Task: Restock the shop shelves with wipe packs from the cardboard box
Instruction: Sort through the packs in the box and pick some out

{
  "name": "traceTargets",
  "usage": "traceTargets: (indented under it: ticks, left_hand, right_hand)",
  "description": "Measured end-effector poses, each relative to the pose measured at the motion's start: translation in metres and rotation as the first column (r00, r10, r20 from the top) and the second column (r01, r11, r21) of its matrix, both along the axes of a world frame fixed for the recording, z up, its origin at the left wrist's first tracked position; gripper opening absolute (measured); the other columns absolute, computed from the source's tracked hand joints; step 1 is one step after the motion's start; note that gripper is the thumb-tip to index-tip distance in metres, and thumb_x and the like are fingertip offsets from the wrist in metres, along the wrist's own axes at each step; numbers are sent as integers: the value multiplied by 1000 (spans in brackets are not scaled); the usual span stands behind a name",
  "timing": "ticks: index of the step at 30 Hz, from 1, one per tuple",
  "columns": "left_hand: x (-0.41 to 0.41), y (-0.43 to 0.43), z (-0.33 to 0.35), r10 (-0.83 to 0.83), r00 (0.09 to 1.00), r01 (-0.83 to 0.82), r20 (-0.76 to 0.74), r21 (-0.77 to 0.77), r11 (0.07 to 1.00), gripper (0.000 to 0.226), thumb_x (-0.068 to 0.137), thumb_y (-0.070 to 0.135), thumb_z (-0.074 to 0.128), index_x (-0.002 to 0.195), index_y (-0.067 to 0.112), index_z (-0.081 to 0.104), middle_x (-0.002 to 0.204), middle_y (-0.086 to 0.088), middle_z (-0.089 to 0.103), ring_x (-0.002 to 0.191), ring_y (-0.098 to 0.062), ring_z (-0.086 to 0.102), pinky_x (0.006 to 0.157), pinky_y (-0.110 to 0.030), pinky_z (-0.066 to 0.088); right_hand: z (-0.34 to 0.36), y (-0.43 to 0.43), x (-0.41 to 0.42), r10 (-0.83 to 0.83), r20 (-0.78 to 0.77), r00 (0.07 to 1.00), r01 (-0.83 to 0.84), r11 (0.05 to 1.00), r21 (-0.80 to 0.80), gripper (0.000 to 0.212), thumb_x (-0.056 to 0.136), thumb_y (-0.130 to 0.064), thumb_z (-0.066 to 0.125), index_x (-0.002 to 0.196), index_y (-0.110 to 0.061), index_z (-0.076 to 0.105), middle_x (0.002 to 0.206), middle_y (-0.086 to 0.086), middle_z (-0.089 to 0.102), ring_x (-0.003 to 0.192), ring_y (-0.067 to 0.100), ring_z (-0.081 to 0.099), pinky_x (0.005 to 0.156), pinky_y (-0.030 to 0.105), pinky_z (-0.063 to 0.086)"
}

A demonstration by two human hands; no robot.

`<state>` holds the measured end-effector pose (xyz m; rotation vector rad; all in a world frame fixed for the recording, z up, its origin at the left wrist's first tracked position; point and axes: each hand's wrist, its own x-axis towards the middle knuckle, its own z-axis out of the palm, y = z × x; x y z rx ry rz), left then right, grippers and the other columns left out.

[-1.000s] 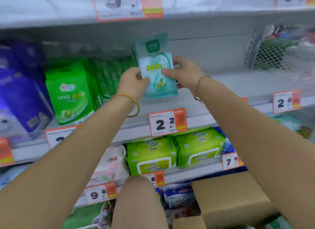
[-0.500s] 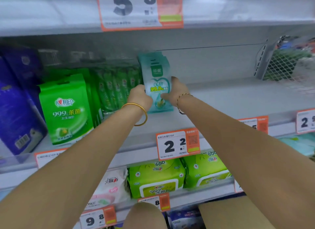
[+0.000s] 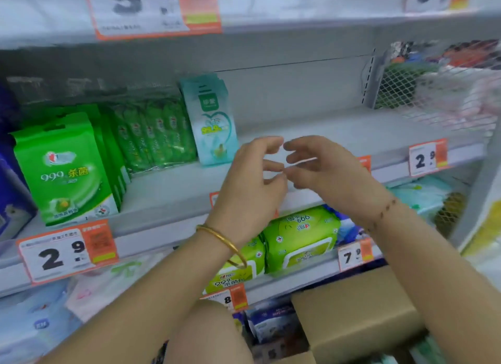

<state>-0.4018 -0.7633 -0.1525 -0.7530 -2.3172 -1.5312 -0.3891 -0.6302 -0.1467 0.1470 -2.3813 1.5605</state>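
Note:
A pale teal wipe pack [image 3: 210,121] stands upright on the grey middle shelf [image 3: 311,132], leaning against a row of dark green packs [image 3: 151,134]. More teal packs seem to stand behind it. My left hand [image 3: 252,185] and my right hand [image 3: 322,171] hover in front of the shelf, to the right of the teal pack, fingers loosely curled, fingertips nearly meeting, holding nothing. The cardboard box [image 3: 355,317] sits low at the bottom right, its flap up.
Bright green wipe packs [image 3: 65,168] stand at the left of the middle shelf. Lime green tubs [image 3: 301,239] fill the shelf below. A wire mesh divider [image 3: 433,90] bounds the shelf at the right. Price tags [image 3: 427,157] line the shelf edges. My knee [image 3: 206,339] is below.
Both hands let go of the teal pack, which now stands on the shelf, and drew back toward me and to the right.

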Motion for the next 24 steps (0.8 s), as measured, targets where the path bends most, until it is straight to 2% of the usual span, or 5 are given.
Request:
traceTargets:
  ticks: [5,8,10,16,24]
  left_hand:
    - [28,69,-67,-201,967,233,156,-224,946,39,85,1,55,121,17,54,120,3,55,87,-4,58,80,-12,45]
    - [41,114,-129,-254,907,376,335,-379,845,38,88,2,52,125,13,52,123,-5,53,98,-13,57,72,-6,40]
    - [50,144,-166,-279,858,477,432,-467,745,41,87,4,51,127,13,49,127,-6,51,103,-17,58,85,-12,40]
    - [71,190,-233,-280,712,679,644,-529,509,42,92,9,48,133,16,42,138,-2,36,107,-14,56,90,-18,41]
    - [58,204,-259,-224,674,708,704,-530,467,41,93,14,48,133,19,42,138,0,37,106,-11,57,89,-19,43]
  right_hand:
    - [-88,79,86,-64,282,957,106,985,-136,25,87,-4,60,104,-22,58,92,1,63,81,16,64,70,27,55]
    - [-180,132,104,-165,579,798,229,973,-39,20,89,-5,56,108,-12,53,80,1,57,67,15,60,50,16,48]
    - [-244,162,111,-263,728,633,293,952,89,20,90,-9,56,109,-9,53,87,9,55,65,19,56,43,19,45]
    - [-355,213,138,-593,749,297,312,801,511,34,89,-18,53,120,-9,47,130,18,44,117,36,47,92,40,43]
    - [-418,248,130,-735,655,173,334,670,663,41,96,-10,34,136,-14,32,142,20,32,128,38,34,100,49,34]
